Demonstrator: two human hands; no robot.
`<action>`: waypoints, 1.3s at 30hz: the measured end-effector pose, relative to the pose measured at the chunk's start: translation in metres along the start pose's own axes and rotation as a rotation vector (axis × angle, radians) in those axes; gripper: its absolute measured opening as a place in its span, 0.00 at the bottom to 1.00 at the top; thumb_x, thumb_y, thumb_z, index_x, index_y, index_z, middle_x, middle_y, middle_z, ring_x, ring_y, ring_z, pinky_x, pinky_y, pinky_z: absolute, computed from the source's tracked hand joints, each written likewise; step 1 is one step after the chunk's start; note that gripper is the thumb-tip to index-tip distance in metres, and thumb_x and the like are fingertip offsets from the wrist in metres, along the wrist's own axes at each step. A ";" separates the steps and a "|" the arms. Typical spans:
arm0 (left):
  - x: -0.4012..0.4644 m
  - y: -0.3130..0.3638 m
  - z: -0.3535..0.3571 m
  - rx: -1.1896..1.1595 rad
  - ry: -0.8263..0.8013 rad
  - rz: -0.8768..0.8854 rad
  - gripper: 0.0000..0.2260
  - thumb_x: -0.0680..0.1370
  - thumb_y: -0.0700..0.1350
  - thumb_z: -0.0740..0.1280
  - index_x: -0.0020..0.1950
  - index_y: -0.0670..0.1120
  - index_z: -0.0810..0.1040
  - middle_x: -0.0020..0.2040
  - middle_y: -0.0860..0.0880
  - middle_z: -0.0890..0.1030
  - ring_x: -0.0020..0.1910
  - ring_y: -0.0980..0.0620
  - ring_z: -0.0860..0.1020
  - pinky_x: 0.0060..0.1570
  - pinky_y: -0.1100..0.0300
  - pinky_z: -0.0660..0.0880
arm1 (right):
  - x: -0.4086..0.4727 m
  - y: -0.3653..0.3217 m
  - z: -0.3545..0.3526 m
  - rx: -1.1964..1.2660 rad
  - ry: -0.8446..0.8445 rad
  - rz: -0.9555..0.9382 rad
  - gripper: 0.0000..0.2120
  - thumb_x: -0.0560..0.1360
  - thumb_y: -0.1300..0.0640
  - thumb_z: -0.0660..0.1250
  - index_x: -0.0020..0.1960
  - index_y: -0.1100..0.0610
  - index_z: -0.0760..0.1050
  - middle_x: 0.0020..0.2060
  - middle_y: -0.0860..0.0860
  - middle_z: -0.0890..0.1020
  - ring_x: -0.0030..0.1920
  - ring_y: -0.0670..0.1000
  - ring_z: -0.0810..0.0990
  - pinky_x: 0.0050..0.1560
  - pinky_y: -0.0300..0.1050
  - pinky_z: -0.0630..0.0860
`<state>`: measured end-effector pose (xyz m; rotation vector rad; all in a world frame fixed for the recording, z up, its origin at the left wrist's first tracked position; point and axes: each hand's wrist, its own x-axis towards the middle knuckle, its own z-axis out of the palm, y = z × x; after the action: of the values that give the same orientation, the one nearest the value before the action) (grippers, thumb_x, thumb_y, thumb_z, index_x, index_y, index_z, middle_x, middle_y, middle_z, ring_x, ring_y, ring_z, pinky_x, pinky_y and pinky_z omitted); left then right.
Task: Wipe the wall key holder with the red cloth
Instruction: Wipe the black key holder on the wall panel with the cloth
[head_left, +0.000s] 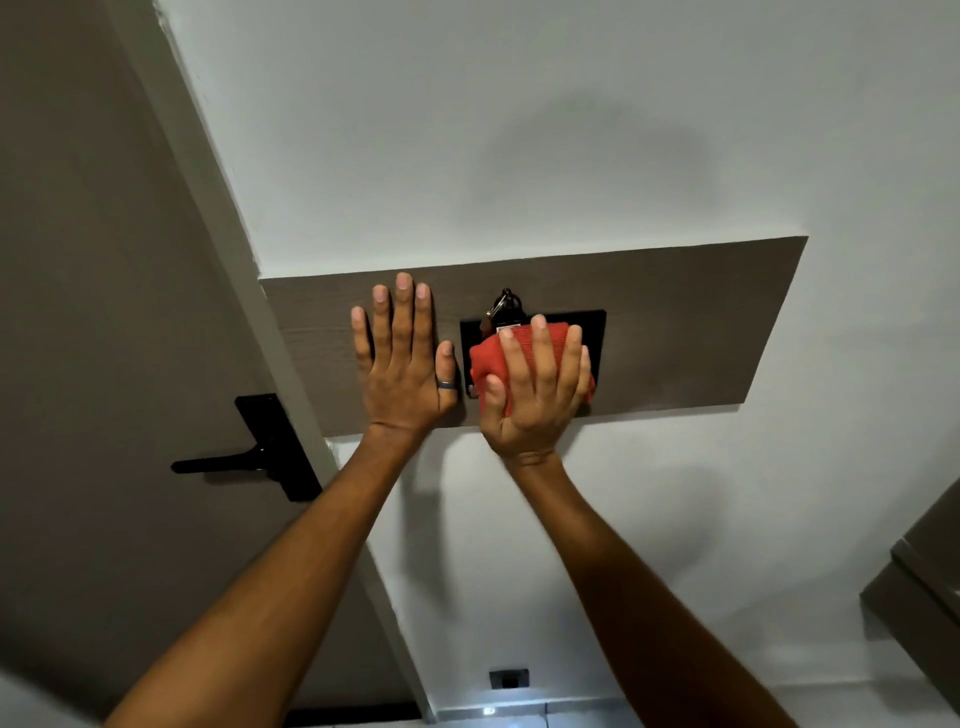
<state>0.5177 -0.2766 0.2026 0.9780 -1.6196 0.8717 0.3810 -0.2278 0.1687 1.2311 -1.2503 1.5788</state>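
The black key holder (596, 338) is a flat plate fixed on a grey-brown wooden panel (691, 322) on the white wall. A key ring (505, 304) hangs at its top edge. My right hand (535, 387) presses a folded red cloth (491, 361) flat against the plate and covers most of it. My left hand (402, 358) lies flat on the panel just left of the holder, fingers spread, a dark ring on the thumb, holding nothing.
A grey door (93, 270) with a black lever handle (249, 460) stands to the left, beside a white frame. A dark wall socket (509, 678) sits low on the wall. A grey cabinet corner (919, 571) juts in at the right edge.
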 end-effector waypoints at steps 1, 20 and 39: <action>0.001 0.001 -0.001 0.003 0.005 0.004 0.29 0.84 0.51 0.51 0.83 0.44 0.48 0.84 0.48 0.43 0.83 0.47 0.44 0.82 0.44 0.43 | -0.003 -0.009 0.002 -0.015 0.018 0.028 0.22 0.86 0.44 0.55 0.74 0.51 0.74 0.73 0.55 0.74 0.82 0.62 0.62 0.81 0.60 0.63; 0.003 0.006 -0.003 0.023 -0.003 -0.004 0.29 0.84 0.51 0.52 0.83 0.42 0.52 0.82 0.45 0.53 0.83 0.46 0.45 0.82 0.44 0.44 | 0.004 0.029 -0.010 0.001 -0.086 -0.391 0.20 0.83 0.43 0.61 0.72 0.48 0.77 0.71 0.54 0.77 0.75 0.64 0.71 0.76 0.61 0.68; 0.000 0.004 0.000 0.027 0.009 0.006 0.30 0.83 0.51 0.53 0.83 0.43 0.50 0.84 0.48 0.45 0.83 0.46 0.45 0.82 0.44 0.44 | 0.021 0.050 -0.020 -0.008 -0.060 -0.043 0.19 0.85 0.47 0.58 0.72 0.50 0.77 0.72 0.57 0.78 0.78 0.67 0.68 0.75 0.64 0.71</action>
<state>0.5144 -0.2748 0.2027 0.9873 -1.6077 0.9024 0.3242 -0.2201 0.1764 1.3001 -1.2585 1.5147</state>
